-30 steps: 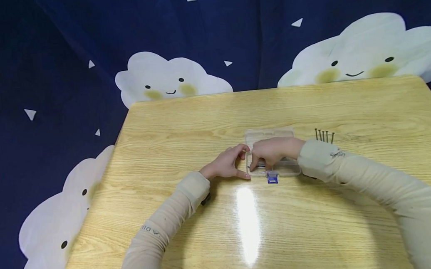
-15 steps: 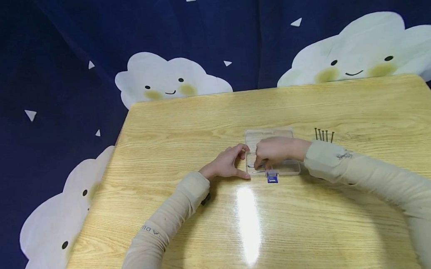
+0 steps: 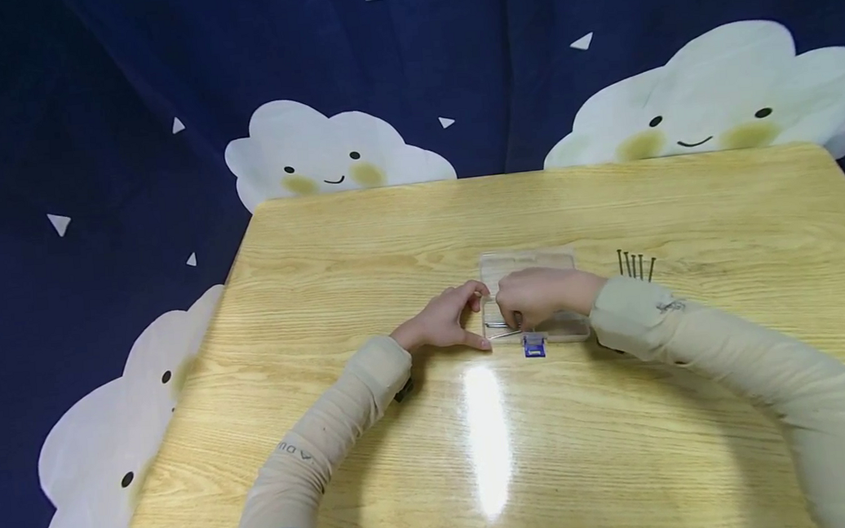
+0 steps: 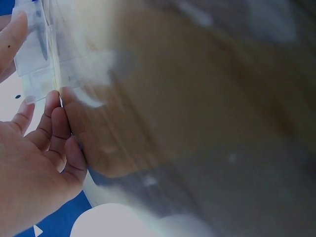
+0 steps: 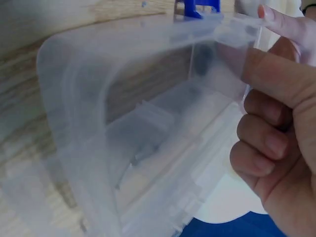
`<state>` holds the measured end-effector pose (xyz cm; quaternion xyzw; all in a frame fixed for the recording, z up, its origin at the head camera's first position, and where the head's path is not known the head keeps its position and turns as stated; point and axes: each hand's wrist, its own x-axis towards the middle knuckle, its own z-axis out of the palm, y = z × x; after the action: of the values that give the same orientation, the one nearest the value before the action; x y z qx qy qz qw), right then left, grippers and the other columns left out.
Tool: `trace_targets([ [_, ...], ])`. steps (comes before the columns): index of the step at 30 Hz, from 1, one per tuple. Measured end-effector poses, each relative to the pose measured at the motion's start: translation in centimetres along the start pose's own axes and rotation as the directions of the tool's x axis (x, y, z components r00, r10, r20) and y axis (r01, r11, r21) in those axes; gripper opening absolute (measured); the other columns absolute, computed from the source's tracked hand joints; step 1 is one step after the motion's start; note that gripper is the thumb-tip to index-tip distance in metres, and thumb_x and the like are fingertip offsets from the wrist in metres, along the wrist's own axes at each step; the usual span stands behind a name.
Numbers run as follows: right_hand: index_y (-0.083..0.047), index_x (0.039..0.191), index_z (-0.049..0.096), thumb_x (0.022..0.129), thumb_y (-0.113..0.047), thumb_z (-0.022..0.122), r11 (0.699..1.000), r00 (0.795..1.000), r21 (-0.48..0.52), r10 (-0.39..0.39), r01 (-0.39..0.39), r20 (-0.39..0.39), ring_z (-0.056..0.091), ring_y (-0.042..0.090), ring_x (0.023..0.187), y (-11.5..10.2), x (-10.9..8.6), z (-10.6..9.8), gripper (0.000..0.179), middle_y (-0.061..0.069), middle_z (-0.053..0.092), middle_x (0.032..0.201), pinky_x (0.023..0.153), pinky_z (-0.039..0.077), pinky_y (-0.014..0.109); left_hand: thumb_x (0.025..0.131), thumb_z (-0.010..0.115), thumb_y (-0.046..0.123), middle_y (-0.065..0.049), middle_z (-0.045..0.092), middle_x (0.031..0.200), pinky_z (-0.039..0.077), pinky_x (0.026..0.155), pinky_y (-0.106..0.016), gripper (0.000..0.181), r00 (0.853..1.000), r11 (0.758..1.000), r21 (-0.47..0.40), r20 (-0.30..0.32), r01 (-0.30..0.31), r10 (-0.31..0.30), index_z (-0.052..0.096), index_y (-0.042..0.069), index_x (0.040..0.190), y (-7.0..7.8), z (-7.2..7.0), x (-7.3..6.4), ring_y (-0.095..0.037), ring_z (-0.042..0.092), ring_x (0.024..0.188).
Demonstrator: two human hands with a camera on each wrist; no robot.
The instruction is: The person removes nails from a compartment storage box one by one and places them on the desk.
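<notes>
A clear plastic box (image 3: 572, 327) with a blue latch (image 3: 534, 346) stands with its lid (image 3: 492, 266) folded back. My left hand (image 3: 443, 318) grips the left end, thumb at the near corner and fingers at the far one; in the left wrist view its fingertips (image 4: 53, 101) touch the box edge. My right hand (image 3: 538, 295) reaches into the left part of the box, over thin silver metal rods (image 3: 496, 325). In the right wrist view several of its fingers (image 5: 260, 133) are curled while one reaches behind the clear wall. Whatever lies between its fingertips is hidden.
Several dark screws or nails (image 3: 633, 265) lie in a row beyond the right sleeve. Everything rests on a wooden table (image 3: 363, 252). A dark blue cloth (image 3: 466, 48) with cloud shapes hangs behind and to the left of it.
My right hand has shifted slightly right within the box, and its fingers have drawn closer together. The rods inside show more at the left. My left hand holds its place.
</notes>
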<state>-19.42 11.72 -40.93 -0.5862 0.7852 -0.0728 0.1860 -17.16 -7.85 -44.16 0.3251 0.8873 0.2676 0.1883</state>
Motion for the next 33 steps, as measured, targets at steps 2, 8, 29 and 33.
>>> trace_targets([
  [2, -0.012, 0.064, 0.071, 0.063, 0.004, 0.069, 1.0, 1.0, -0.016, 0.005, -0.005, 0.016, 0.054, 0.007, 0.057, -0.1, 0.2, 0.0, 0.016, -0.006, 0.064, 0.065, 0.055, 0.046, 0.021, 0.066, 0.081, 0.033, -0.003, 0.05, 0.098, 0.034, 0.078, -0.029, 0.07, 1.0, 1.0, 0.003, 0.0, -0.001, 0.001, 0.042, 0.01, 0.12, 0.0, 0.0, 0.0, -0.016, 0.042, 0.086],
  [8, -0.011, 0.065, 0.07, 0.065, 0.002, 0.069, 0.999, 0.999, 0.016, 0.042, -0.042, 0.022, 0.054, 0.007, 0.056, -0.1, 0.2, 0.3, 0.013, -0.004, 0.064, 0.063, 0.055, 0.047, 0.022, 0.067, 0.081, 0.034, -0.003, 0.05, 0.098, 0.033, 0.077, -0.028, 0.07, 1.0, 1.0, 0.003, 0.008, 0.007, -0.007, 0.042, 0.01, 0.12, 0.0, -0.1, 0.0, -0.016, 0.041, 0.085],
  [29, -0.012, 0.062, 0.059, 0.071, 0.002, 0.06, 0.938, 0.998, 0.344, 0.055, -0.047, -0.015, 0.039, 0.001, 0.05, 0.7, -0.9, 0.7, 0.017, -0.012, 0.046, 0.055, 0.053, 0.036, 0.02, 0.066, 0.081, 0.033, -0.003, 0.05, 0.098, 0.032, 0.074, -0.027, 0.07, 1.0, 1.0, 0.005, 0.006, 0.002, -0.002, 0.042, 0.01, 0.12, 0.3, -0.1, -0.1, -0.016, 0.041, 0.083],
  [33, -0.009, 0.066, 0.063, 0.074, 0.001, 0.059, 0.887, 0.996, 0.459, 0.078, -0.053, -0.036, 0.039, 0.001, 0.048, 1.0, -1.4, 0.8, 0.013, -0.011, 0.048, 0.055, 0.051, 0.036, 0.02, 0.066, 0.082, 0.033, -0.004, 0.05, 0.098, 0.032, 0.074, -0.027, 0.069, 1.0, 1.0, 0.01, 0.005, 0.009, -0.009, 0.043, 0.01, 0.119, 0.3, -0.1, -0.1, -0.015, 0.04, 0.083],
])
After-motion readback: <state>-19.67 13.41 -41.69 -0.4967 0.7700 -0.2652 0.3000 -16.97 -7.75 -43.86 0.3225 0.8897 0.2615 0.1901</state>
